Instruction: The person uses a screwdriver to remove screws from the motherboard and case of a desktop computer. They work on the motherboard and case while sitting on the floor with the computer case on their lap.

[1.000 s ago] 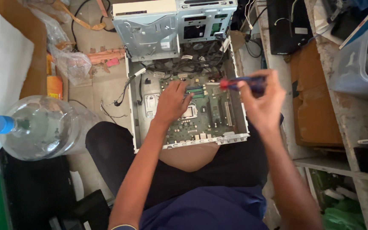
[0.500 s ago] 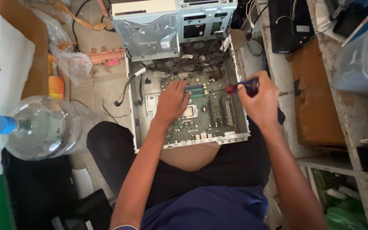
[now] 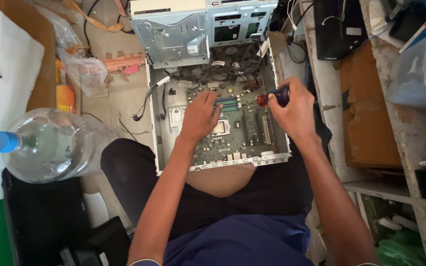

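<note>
An open computer case (image 3: 163, 148) holding a green motherboard (image 3: 237, 133) lies under both hands, with a clear water bottle (image 3: 50, 143), blue-capped, well to the left of the left hand (image 3: 200, 116). That hand rests flat on the board, fingers loosely spread. The right hand (image 3: 294, 116) is clamped on a red-and-blue screwdriver (image 3: 272, 97) just above the board.

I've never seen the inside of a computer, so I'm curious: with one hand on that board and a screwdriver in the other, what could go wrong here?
The screwdriver in the right hand points at the motherboard; a slip might scratch it. The left hand rests bare on the board, so static or pressure could harm parts. The open case sits on the person's lap and might tip.
</note>
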